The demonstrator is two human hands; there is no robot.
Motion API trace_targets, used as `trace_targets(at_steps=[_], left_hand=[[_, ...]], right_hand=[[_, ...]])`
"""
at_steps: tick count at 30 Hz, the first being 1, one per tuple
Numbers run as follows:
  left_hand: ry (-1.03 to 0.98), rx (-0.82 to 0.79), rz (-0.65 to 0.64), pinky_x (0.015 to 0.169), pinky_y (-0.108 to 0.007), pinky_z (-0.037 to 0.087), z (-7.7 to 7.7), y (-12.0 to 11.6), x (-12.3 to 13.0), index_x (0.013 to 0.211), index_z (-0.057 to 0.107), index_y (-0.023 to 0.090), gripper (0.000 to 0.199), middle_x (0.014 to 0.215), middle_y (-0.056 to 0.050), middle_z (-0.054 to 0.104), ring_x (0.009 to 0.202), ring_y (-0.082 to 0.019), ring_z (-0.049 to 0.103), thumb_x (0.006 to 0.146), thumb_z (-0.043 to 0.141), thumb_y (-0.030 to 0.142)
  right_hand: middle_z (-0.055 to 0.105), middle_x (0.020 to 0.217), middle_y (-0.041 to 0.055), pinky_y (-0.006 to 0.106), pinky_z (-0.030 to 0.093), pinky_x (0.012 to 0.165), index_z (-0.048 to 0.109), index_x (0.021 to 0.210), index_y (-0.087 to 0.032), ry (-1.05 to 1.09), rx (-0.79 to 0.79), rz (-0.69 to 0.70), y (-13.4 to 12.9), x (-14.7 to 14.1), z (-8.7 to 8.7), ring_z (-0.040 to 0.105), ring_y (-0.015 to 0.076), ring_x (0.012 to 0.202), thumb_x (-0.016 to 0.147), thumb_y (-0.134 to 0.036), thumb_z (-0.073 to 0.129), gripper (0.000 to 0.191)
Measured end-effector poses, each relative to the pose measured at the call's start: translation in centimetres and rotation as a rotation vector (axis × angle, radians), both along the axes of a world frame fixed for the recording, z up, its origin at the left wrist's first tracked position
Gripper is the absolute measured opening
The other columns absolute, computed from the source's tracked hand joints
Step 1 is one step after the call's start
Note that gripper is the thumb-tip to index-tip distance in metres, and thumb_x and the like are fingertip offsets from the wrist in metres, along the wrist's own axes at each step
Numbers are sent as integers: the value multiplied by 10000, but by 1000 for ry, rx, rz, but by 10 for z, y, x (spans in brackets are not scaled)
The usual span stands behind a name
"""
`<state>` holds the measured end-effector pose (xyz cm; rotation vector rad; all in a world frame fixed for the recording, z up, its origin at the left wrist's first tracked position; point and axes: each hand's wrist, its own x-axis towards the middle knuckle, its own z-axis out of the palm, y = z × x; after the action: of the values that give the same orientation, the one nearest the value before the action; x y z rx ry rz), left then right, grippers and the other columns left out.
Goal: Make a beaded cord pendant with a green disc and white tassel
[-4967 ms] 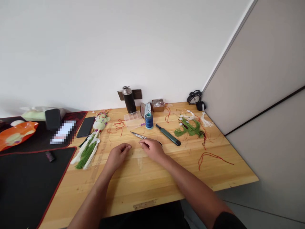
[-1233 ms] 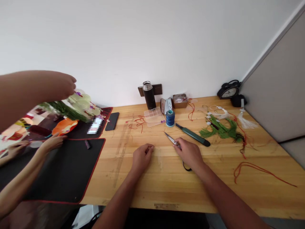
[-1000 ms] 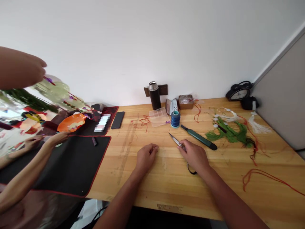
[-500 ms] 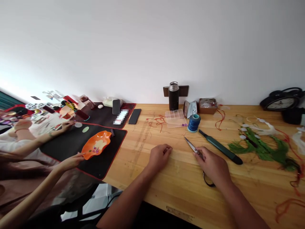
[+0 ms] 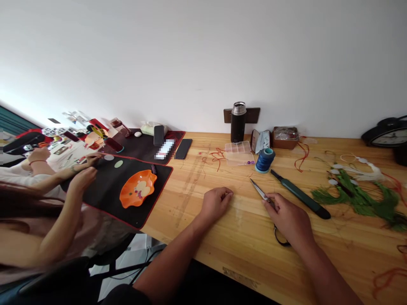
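Observation:
My right hand (image 5: pixel 291 216) is wrapped round a pair of scissors (image 5: pixel 262 191), its closed blades pointing away to the left. One dark handle loop sticks out below the palm. My left hand (image 5: pixel 217 202) rests on the wooden table (image 5: pixel 235 241) with curled fingers; whatever it may hold is hidden. Just right of the scissors lies a long green tool with black ends (image 5: pixel 300 194). A blue spool of thread (image 5: pixel 265 161) stands beyond the blade tips. Behind it are a clear compartment box (image 5: pixel 238 153) with purple beads and some red cords (image 5: pixel 216 157).
Green tassels (image 5: pixel 359 192) spread at the right, near a black clock (image 5: pixel 389 134). A black thermos (image 5: pixel 238 123) and a brown box (image 5: pixel 285 138) stand by the wall. At the left, a co-worker's arms reach over a black mat (image 5: pixel 152 199) bearing an orange dish (image 5: pixel 129 195).
The co-worker's near hand has let go of the orange dish and drawn back; the dish now sits on the mat. My view has shifted slightly; my hands keep their poses.

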<state>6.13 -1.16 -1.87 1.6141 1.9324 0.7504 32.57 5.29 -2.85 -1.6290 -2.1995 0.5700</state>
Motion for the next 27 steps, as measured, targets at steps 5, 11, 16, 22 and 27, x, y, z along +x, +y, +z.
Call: trace_targets(at_steps=[5,11,16,22,27], left_hand=[[8,-4,3,871,-315,550,1,0,0,1040,822,220,204,1011,-51,860,937,-224,774,1060,632,292],[14,-19,8,860,-297,541,1,1,0,1037,827,222,221,978,-39,849,908,-206,761,1067,625,305],[-8,-27,15,795,-295,517,1,-1,-3,1081,826,210,264,874,-22,811,814,-200,725,1075,593,333],[4,-29,-20,748,-298,492,3,1,-4,1069,821,205,275,856,-28,805,799,-211,725,1082,575,327],[35,-45,-39,881,-299,550,5,3,2,1124,832,238,238,1020,-38,858,947,-215,773,1088,619,337]], right_hand=[[698,728,31,321,304,581,790,1136,-245,0,28,-3,-1,0,-3,586,219,583,1015,-594,474,486],[706,723,31,319,319,594,793,1159,-233,-10,67,2,0,0,-8,595,215,584,1031,-542,501,444],[781,796,46,317,350,623,792,1147,-239,-15,53,-21,-3,-4,0,676,229,675,1022,-452,573,330],[791,818,50,317,377,636,790,1143,-243,-17,46,-24,-3,-5,4,693,232,703,1020,-450,578,321],[757,785,57,324,355,602,803,1144,-230,4,58,-56,-1,1,-1,641,230,637,980,-594,541,478]])
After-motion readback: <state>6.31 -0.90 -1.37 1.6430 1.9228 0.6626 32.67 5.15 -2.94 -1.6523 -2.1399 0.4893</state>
